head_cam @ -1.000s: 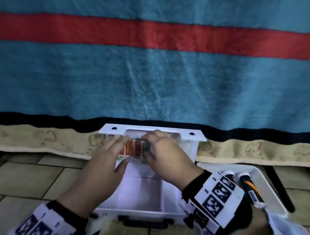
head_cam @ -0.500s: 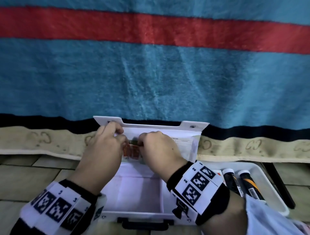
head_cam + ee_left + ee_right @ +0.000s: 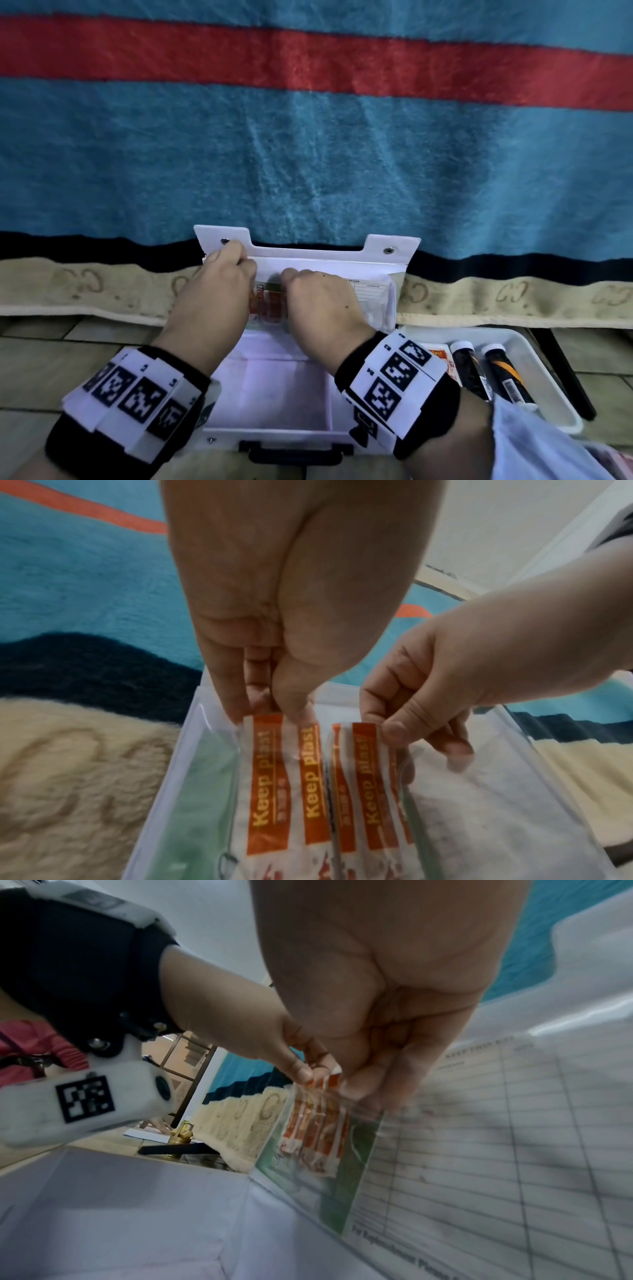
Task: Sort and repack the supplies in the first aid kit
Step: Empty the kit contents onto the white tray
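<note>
Right now, tucking plasters (image 3: pixel 310 775) into the clear sleeve (image 3: pixel 479 791) on the inside of the kit lid (image 3: pixel 308 255). Looks like the packing step for the flat stuff, with the kit (image 3: pixel 274 387) base lying open on the floor and both of its compartments showing nothing inside.

Left hand (image 3: pixel 215 298) pinching the top edge of the left strips between thumb and fingertips, right hand (image 3: pixel 322 305) pinching the right strips the same way, so both hands closed on plasters and neither free. Strips mostly down inside the sleeve, orange ends poking out just at the sleeve mouth, sitting over the green edge of the contents card (image 3: pixel 496 1137).

Next move probably: push the strips the rest of the way down, let go, then reach right for the tray (image 3: pixel 534 363), where two dark tubes (image 3: pixel 486 373) and another orange packet are waiting. Needs a light touch, since thin wrappers could buckle or catch on the sleeve lip.

Room-wise: lid propped upright against the blanket (image 3: pixel 308 154), so nothing behind it to back into. Sleeve mouth narrow, hands just beside each other at it. Tray right beside the kit, near the right wrist, so a short hop over its rim.
</note>
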A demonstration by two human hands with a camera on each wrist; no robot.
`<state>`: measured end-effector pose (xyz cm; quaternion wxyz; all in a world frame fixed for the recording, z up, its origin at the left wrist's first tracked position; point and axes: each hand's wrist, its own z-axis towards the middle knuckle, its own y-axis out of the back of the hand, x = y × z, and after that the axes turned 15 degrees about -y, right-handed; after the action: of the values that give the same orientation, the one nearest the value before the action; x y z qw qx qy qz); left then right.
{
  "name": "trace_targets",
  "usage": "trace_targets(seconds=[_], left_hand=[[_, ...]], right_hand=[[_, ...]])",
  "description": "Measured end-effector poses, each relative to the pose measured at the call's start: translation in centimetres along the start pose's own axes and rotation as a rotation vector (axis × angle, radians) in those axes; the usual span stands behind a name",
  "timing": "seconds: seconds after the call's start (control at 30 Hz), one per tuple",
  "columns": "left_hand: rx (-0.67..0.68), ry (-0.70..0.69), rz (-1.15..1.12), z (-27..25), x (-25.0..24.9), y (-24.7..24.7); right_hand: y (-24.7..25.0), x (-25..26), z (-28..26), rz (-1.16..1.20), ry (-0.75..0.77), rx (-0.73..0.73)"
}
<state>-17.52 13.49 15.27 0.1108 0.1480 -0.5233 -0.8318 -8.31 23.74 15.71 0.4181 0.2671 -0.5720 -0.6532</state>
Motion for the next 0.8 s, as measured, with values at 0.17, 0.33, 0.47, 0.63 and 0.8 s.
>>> trace_targets(seconds=[0.17, 0.33, 0.47, 0.63, 0.8], left_hand=[[-0.004, 0.021, 0.034, 0.1, -0.1, 0.9], [-0.086, 0.133, -0.018, 0.1, -0.2, 1.7], [-0.215, 0.153, -0.108, 0.3, -0.3, 2.9], [-0.289, 0.075, -0.167, -0.2, -3.3, 4.2], [-0.274, 0.02, -0.421, -1.1, -9.4, 4.1]], right_hand=[[0.3, 0.0, -0.4, 0.072, -0.033, -0.03], [1.1, -0.6, -0.6, 0.226, -0.133, -0.052], [2.4, -1.8, -0.3, 0.386, -0.188, -0.061], [6.8, -5.4, -3.4, 0.631, -0.196, -0.316], [11.6, -11.8, -10.9, 0.954, -0.324, -0.426]])
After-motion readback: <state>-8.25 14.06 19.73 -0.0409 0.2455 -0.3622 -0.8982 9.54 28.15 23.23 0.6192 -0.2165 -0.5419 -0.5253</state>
